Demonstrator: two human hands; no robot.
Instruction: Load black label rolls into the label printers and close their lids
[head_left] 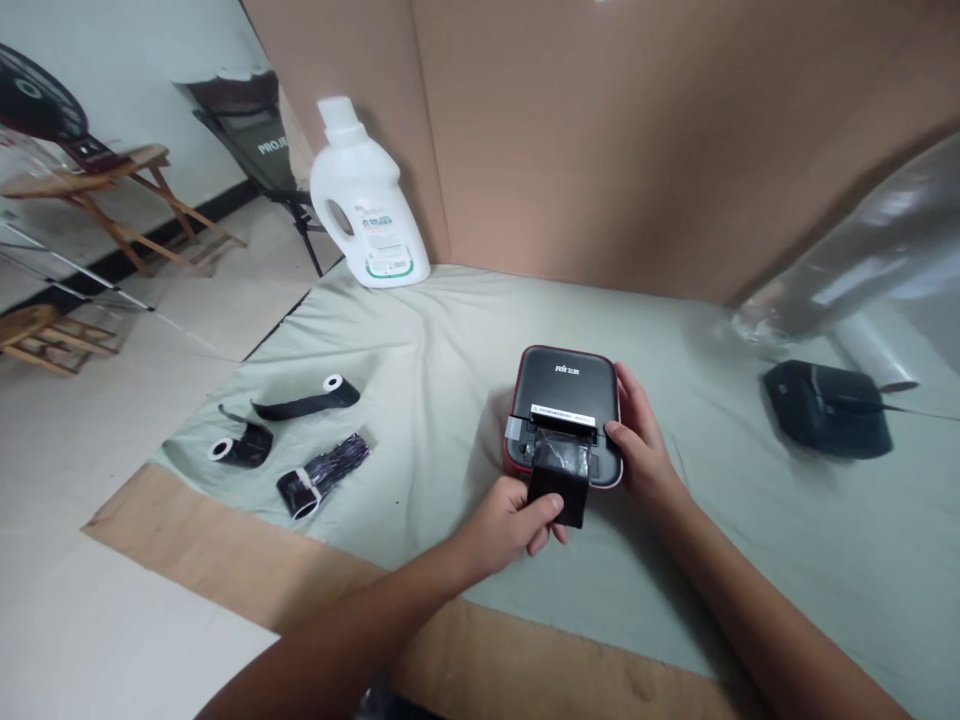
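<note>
Bare forearms; left hand (504, 522), right hand (643, 448) bare

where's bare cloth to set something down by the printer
Bare cloth lies between the printer and the white bottle, and between the right hand and the second black device. Crowded: the three black rolls at left, and the printer's front, where the left hand holds the black strip.

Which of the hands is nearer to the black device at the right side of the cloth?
Right. The right hand rests on the right edge of the printer, left of the black device. The left hand is farther left, pinching a black strip at the printer front.
</note>
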